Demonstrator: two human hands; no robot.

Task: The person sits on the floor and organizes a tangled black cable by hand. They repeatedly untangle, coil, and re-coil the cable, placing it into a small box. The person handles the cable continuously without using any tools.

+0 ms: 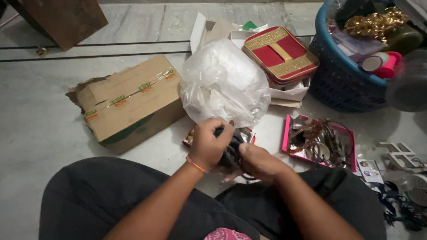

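Dark bundle point(230, 151) held above floor point(40, 129), between both hands, near lap. Left hand point(209, 144) grip clenched over its top; right hand point(258, 161) grip grasping its lower side. Cardboard box point(131, 104) left, white plastic bag point(222, 82) behind, pink tray point(318, 142) right.

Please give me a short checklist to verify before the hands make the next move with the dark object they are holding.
1. Left hand grips the dark object: ok.
2. Right hand also holds it: ok.
3. What the dark object is: cannot tell, hands cover it.
4. White plastic bag is clear of the hands: not ok, it lies just above them.
5. Pink tray with trinkets sits apart from the right hand: ok.
6. Cardboard box is out of the way: ok.
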